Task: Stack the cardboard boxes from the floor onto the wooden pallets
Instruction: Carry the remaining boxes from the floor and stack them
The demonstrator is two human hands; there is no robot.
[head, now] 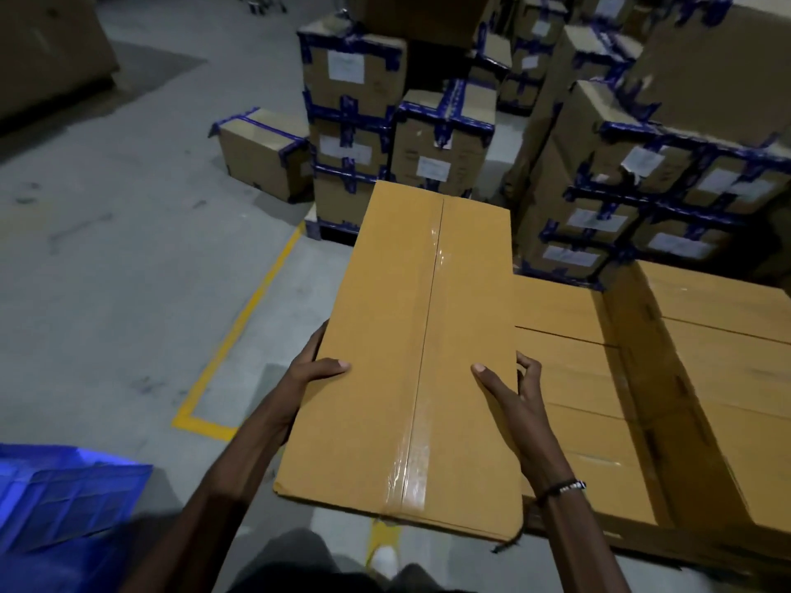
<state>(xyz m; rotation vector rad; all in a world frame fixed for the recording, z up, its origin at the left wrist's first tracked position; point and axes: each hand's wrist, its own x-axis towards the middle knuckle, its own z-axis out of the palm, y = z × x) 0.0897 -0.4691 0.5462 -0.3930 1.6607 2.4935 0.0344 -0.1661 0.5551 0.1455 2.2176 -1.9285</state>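
The box you hold is smooth, matt brown cardboard with a shiny clear tape strip down its middle. The floor is rough grey concrete. The far boxes have glossy blue tape.

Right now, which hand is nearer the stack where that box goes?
The right hand. It grips the box on the side facing the stacked boxes; the left hand holds the far side, over bare floor.

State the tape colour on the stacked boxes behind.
Dark blue tape edges the stacked brown cardboard boxes, in the head view.
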